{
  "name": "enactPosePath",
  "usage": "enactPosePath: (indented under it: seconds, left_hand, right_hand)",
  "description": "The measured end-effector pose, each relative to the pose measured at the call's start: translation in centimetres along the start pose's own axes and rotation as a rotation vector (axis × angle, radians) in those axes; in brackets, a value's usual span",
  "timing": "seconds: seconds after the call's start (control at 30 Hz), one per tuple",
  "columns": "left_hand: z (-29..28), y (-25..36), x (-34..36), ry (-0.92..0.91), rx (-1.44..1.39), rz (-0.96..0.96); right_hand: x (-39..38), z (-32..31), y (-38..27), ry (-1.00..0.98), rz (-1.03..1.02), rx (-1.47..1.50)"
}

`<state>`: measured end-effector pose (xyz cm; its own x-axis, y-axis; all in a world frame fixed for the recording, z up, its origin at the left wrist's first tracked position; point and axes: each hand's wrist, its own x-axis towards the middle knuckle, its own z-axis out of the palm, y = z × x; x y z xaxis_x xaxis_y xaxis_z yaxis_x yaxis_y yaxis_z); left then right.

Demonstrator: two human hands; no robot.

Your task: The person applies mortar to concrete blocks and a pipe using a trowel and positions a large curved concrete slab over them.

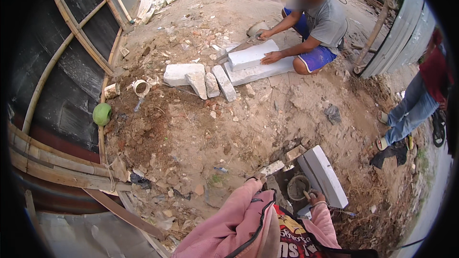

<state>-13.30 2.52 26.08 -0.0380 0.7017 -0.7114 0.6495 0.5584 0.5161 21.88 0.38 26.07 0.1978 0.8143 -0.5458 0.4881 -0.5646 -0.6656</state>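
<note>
My right hand (316,197) is closed round the pale handle of a trowel (307,194), beside a round bucket (289,192) with grey wet mortar in it. The trowel's blade is hard to make out. My left hand (259,181) shows only in part past the pink sleeve, close to a small whitish block piece (272,168); its fingers are too hidden to read. Long white lightweight blocks (330,177) stand on edge just right of the bucket. A broken block piece (295,153) lies at their far end.
A co-worker (315,28) squats at the far side, hands on white blocks (253,55) and a tool. Several loose blocks (184,73) lie left of them. Another person (411,105) stands at right. A bamboo-framed wall (62,67) and green ball-like object (102,114) are at left.
</note>
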Motion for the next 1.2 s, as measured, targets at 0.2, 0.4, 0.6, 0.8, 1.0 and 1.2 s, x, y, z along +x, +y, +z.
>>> enactPosePath:
  seconds: [0.2,0.4,0.6,0.8,1.0,1.2]
  left_hand:
    - [3.7,-9.3,6.4,-0.080,0.284,-0.228]
    - [4.3,-23.7,10.0,-0.166,0.167,-0.368]
    - [3.0,-20.6,8.9,-0.200,0.209,-0.318]
    - [2.1,-6.9,6.2,-0.228,0.401,-0.193]
    - [2.9,-9.7,8.7,-0.131,0.303,-0.129]
    - [4.1,-13.5,7.1,-0.272,0.252,-0.251]
  right_hand:
    - [0.5,0.2,14.5,-0.084,0.138,-0.039]
    - [-2.7,-1.1,20.0,-0.087,0.280,-0.122]
    - [-5.2,-0.4,24.8,-0.055,0.319,-0.115]
    - [-4.4,1.9,26.8,0.077,0.150,-0.252]
    - [-7.0,0.4,15.2,0.184,0.239,-0.069]
    - [-14.8,1.1,24.6,0.204,0.547,0.207]
